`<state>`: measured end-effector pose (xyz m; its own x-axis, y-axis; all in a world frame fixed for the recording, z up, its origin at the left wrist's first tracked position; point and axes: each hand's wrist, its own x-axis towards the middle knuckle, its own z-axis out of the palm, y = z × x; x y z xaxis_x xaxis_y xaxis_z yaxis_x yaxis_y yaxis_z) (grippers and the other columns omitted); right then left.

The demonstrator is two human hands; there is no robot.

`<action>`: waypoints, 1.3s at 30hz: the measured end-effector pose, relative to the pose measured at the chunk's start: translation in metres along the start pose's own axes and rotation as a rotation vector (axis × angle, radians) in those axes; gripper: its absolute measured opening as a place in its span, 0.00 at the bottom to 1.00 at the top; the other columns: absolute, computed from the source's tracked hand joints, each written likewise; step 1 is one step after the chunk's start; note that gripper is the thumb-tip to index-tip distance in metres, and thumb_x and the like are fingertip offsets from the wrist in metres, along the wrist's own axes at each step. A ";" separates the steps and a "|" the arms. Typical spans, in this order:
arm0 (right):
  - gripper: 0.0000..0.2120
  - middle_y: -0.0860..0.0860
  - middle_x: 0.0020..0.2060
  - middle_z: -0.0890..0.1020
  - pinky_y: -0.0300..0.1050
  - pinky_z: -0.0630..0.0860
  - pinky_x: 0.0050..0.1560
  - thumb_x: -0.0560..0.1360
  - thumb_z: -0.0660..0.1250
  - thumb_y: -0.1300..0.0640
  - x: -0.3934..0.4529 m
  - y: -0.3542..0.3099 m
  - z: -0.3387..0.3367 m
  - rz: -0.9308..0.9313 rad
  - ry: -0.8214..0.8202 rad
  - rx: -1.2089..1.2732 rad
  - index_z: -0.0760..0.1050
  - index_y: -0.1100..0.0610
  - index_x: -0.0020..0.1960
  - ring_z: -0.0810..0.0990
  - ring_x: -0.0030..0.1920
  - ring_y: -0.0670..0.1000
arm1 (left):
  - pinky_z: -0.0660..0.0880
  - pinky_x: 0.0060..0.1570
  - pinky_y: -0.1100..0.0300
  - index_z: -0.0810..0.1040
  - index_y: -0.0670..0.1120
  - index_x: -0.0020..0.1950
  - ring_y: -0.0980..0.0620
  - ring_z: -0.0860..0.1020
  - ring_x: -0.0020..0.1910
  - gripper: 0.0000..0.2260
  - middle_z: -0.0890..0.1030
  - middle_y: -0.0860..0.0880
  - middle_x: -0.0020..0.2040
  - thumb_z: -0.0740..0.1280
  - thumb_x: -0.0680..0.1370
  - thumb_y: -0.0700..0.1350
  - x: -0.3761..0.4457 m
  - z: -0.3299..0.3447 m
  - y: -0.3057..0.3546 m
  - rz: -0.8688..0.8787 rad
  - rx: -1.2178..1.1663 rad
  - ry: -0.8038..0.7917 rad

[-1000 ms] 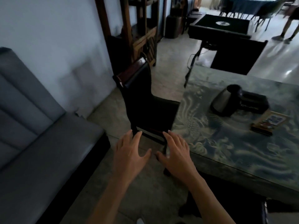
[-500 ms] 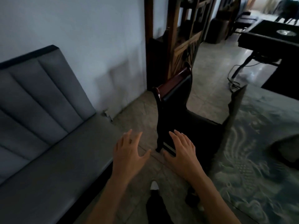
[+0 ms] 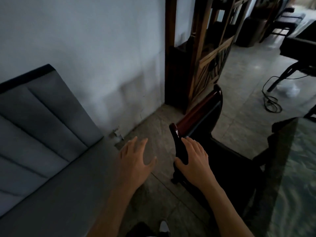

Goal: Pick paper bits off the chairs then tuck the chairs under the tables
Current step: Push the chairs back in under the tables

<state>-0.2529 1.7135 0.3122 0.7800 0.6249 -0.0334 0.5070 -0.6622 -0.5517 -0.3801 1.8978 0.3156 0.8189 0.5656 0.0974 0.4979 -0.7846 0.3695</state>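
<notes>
Chair-tucking step: dark wooden chair (image 3: 201, 127) partly under the desk's (image 3: 297, 168) near-left corner, right hand (image 3: 193, 158) spread flat against its backrest, left hand (image 3: 136, 159) splayed, empty, beside it; next, likely a firm push inward; no paper bits visible.

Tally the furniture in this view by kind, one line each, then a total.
Sofas: 1, the grey sofa
Chairs: 1, the dark chair under the right hand
Tables: 2, the green-clothed table and the black table
Wooden shelf units: 1, the shelf unit
Total: 5
</notes>
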 end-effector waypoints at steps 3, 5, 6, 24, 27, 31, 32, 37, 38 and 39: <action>0.38 0.46 0.79 0.53 0.54 0.46 0.76 0.75 0.64 0.41 0.033 0.003 -0.001 0.012 0.004 0.013 0.50 0.46 0.78 0.47 0.78 0.51 | 0.63 0.70 0.46 0.62 0.56 0.76 0.45 0.62 0.74 0.33 0.64 0.46 0.76 0.63 0.74 0.66 0.035 0.003 0.002 0.013 0.015 0.001; 0.37 0.46 0.79 0.53 0.53 0.46 0.75 0.75 0.64 0.41 0.055 0.006 0.000 0.025 0.016 0.014 0.51 0.45 0.78 0.47 0.78 0.51 | 0.65 0.68 0.45 0.63 0.56 0.75 0.44 0.64 0.73 0.32 0.67 0.46 0.74 0.63 0.74 0.66 0.062 0.007 0.002 0.030 0.027 -0.001; 0.37 0.46 0.79 0.53 0.53 0.45 0.75 0.75 0.65 0.41 0.064 0.007 0.000 0.030 0.022 0.012 0.51 0.45 0.78 0.47 0.78 0.51 | 0.66 0.68 0.44 0.64 0.56 0.75 0.44 0.65 0.72 0.32 0.68 0.46 0.73 0.63 0.73 0.66 0.073 0.009 0.003 0.038 0.031 0.001; 0.36 0.46 0.79 0.54 0.55 0.49 0.76 0.74 0.63 0.40 0.262 0.047 -0.009 0.395 0.229 0.044 0.52 0.45 0.77 0.48 0.79 0.52 | 0.61 0.71 0.47 0.63 0.55 0.75 0.45 0.61 0.74 0.33 0.64 0.46 0.76 0.62 0.72 0.65 0.364 0.079 0.054 0.474 -0.060 -0.197; 0.36 0.46 0.79 0.54 0.54 0.49 0.75 0.74 0.63 0.39 0.264 0.060 -0.015 0.474 0.284 0.046 0.52 0.44 0.77 0.49 0.78 0.51 | 0.59 0.71 0.50 0.59 0.57 0.75 0.46 0.59 0.75 0.34 0.62 0.47 0.76 0.62 0.72 0.66 0.383 0.094 0.076 0.551 -0.072 -0.235; 0.36 0.47 0.78 0.56 0.56 0.52 0.76 0.75 0.63 0.39 0.258 0.078 -0.025 0.561 0.340 0.053 0.53 0.45 0.78 0.50 0.78 0.51 | 0.61 0.70 0.49 0.58 0.58 0.75 0.47 0.58 0.76 0.33 0.61 0.49 0.77 0.61 0.73 0.67 0.396 0.111 0.104 0.650 -0.085 -0.277; 0.36 0.47 0.78 0.56 0.55 0.52 0.76 0.75 0.63 0.40 0.255 0.083 -0.026 0.587 0.353 0.055 0.53 0.46 0.78 0.50 0.78 0.51 | 0.61 0.70 0.49 0.58 0.58 0.75 0.47 0.58 0.76 0.33 0.61 0.49 0.77 0.61 0.73 0.67 0.399 0.114 0.112 0.676 -0.088 -0.285; 0.35 0.47 0.78 0.55 0.55 0.52 0.76 0.75 0.63 0.40 0.249 0.094 -0.028 0.686 0.425 0.085 0.53 0.46 0.78 0.50 0.78 0.50 | 0.62 0.72 0.47 0.58 0.58 0.75 0.48 0.58 0.76 0.32 0.61 0.49 0.77 0.61 0.73 0.67 0.413 0.125 0.141 0.791 -0.094 -0.340; 0.35 0.47 0.78 0.55 0.55 0.52 0.76 0.75 0.63 0.40 0.250 0.096 -0.027 0.710 0.439 0.086 0.53 0.46 0.78 0.50 0.78 0.50 | 0.61 0.72 0.47 0.57 0.58 0.75 0.48 0.57 0.76 0.33 0.60 0.49 0.77 0.61 0.73 0.67 0.418 0.128 0.146 0.816 -0.094 -0.359; 0.36 0.47 0.78 0.55 0.54 0.52 0.75 0.75 0.63 0.40 0.253 0.097 -0.027 0.735 0.455 0.084 0.53 0.46 0.78 0.51 0.78 0.50 | 0.60 0.72 0.46 0.57 0.58 0.75 0.48 0.57 0.76 0.33 0.60 0.49 0.77 0.61 0.73 0.67 0.425 0.131 0.150 0.843 -0.099 -0.373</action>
<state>0.0036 1.7965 0.2725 0.9791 -0.1875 -0.0786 -0.1977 -0.7891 -0.5815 0.0800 1.9869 0.2913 0.9467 -0.3138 0.0723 -0.3164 -0.8642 0.3912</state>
